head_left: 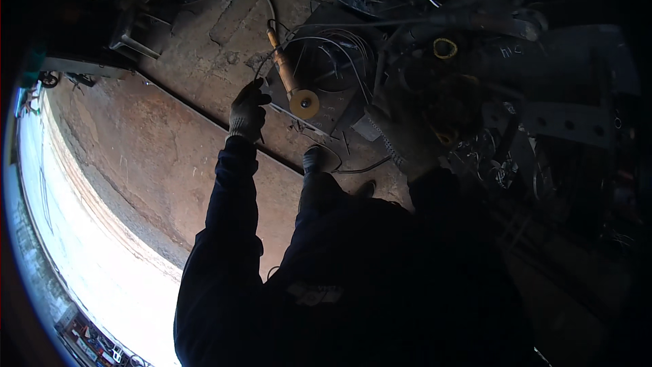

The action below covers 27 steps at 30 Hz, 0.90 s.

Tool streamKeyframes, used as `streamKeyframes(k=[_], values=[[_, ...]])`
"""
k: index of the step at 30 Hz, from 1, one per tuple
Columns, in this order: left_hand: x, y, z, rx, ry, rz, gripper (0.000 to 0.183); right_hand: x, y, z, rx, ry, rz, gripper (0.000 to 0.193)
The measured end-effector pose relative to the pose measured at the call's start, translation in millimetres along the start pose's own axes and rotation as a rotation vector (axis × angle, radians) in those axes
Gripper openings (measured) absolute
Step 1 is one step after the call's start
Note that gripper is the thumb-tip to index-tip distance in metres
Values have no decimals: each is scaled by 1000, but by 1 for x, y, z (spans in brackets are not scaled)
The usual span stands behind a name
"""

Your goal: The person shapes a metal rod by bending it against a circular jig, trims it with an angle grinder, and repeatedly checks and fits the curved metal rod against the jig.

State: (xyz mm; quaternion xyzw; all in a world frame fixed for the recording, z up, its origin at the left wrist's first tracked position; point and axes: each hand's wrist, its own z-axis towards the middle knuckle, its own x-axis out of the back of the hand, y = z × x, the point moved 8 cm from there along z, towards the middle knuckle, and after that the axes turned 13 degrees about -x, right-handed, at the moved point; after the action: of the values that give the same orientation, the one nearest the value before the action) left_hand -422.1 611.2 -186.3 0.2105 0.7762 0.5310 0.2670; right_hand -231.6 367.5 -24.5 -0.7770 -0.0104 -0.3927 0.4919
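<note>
Left hand (247, 112), gloved and curled shut, hovered at centre frame just left of the angle grinder (291, 85), whose long axis ran up-left; right hand's (397, 137) grip I couldn't tell.

The single head view sits on the person's head and faces steeply down and forward over the dark-sleeved arms; the fisheye lens bends the concrete floor (156, 149) edges toward the rim; the gloved left hand (246, 112) lies near mid-frame, at arm's length; the scrap-metal pile (435, 41) fills the upper right.
</note>
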Motion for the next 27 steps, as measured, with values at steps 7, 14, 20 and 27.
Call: streamKeyframes(k=[7, 14, 20, 27], values=[[-44, -85, 173, -359, -190, 472, 25, 5, 15, -77, -572, -244, 684, 36], [-132, -123, 256, -512, -446, 1440, 30, 33, 50, -150, -548, -92, 270, 39], [-106, -160, 315, -261, -431, 1462, 40, 36, 77, -201, -1035, 189, 726, 40], [-103, -171, 324, -234, -590, 1439, 46, 18, 108, -223, -1147, 204, 694, 46]])
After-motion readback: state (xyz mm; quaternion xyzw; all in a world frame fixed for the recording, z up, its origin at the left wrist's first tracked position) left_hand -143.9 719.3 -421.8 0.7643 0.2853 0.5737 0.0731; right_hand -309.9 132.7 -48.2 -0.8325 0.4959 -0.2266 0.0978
